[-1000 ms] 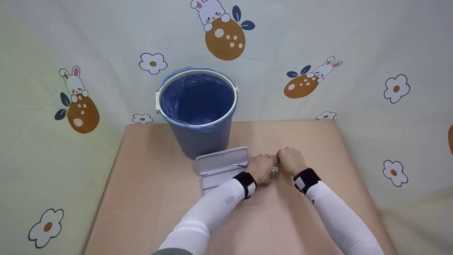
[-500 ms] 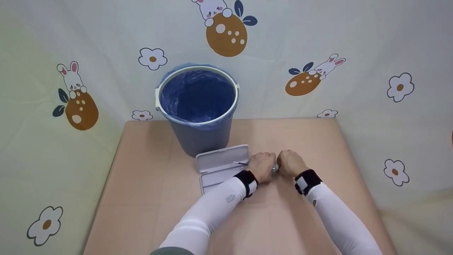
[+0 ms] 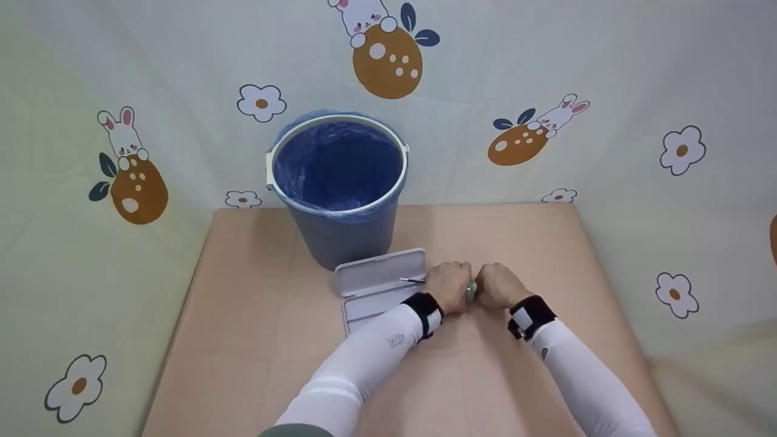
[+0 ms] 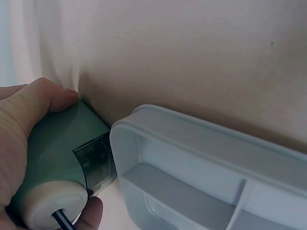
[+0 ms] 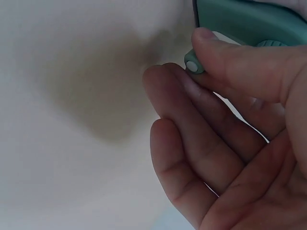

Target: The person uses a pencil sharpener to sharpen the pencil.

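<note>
My left hand [image 3: 448,286] grips a green pencil sharpener [image 4: 64,132], thumb along one side and fingers curled beneath. A dark pencil [image 4: 61,218] sticks out of its round cream-coloured front, and a smoky see-through drawer [image 4: 97,163] shows on its lower side. On the sharpener's other end, my right hand [image 3: 501,286] pinches the small green crank handle [image 5: 193,63] between thumb and forefinger, the other fingers loosely bent. Beside the left hand lies an open pale grey pencil case [image 3: 381,274]; the left forearm hides part of its lower tray, which has dividers.
Behind the case stands a tall grey-blue bin [image 3: 349,237] with a blue liner bag and a white rim. A peach-coloured cloth covers the table [image 3: 243,340]. Patterned curtains [image 3: 455,79] enclose the back and both sides.
My right hand has shifted a little toward me at the crank end. The left hand, the sharpener and the pencil case stay almost where they were.
</note>
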`<state>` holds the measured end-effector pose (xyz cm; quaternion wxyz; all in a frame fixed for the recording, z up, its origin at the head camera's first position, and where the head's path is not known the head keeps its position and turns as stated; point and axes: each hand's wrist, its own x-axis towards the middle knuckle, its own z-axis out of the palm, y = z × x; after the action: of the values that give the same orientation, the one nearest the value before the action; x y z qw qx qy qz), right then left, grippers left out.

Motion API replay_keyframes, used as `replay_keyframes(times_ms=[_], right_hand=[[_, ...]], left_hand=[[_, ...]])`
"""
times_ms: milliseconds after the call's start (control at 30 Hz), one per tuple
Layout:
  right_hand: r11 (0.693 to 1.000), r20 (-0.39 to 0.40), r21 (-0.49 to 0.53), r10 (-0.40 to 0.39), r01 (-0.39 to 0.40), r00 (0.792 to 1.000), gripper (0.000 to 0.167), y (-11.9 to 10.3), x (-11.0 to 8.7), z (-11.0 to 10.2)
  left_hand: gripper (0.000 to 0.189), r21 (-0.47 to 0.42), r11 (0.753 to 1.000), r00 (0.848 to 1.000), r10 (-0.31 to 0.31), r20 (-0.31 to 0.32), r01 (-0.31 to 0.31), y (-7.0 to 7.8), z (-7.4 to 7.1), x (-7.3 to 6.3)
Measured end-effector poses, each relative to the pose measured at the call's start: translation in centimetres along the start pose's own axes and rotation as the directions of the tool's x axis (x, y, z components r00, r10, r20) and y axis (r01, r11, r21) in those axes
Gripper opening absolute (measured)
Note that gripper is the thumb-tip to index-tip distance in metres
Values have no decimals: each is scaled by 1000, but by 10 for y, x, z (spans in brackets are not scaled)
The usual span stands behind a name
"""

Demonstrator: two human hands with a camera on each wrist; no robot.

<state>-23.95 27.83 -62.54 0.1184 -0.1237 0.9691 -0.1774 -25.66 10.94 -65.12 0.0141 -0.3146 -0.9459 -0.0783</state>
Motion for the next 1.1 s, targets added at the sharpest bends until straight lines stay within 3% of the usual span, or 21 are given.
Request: replay_keyframes(times_ms=[133,167,300,467,600,833,933,1100], right_hand=[[998,56,57,24,-27,998,11,0,-4,2],[997,64,65,29,-33,998,9,-1,-4,2],[996,89,69,57,-64,994,5,-3,-7,1],[997,92,47,56,-61,994,5,-4,-10,-2],[999,92,33,28,-32,995,6,-5,-12,-4],[999,111,35,28,-32,993,21,-7,-16,-6],[999,107,23,41,-44,993,23,-8,-18,-5],[999,102,23,30,-33,994,21,-8,-21,-6]], left_hand=[[56,-6,1000,1000,-3,-10,3,0,1,-1],[56,-9,1000,1000,-3,-4,2,1,-7,-4],[54,8,1000,1000,-14,-5,14,3,-9,-5],[42,24,999,999,-26,-34,27,4,-2,-2],[35,14,999,999,-32,-21,32,5,-8,-2],[36,27,998,998,-60,-37,61,5,7,4],[36,15,998,998,-63,3,63,8,-5,0],[39,18,998,998,-66,-7,66,7,-1,0]])
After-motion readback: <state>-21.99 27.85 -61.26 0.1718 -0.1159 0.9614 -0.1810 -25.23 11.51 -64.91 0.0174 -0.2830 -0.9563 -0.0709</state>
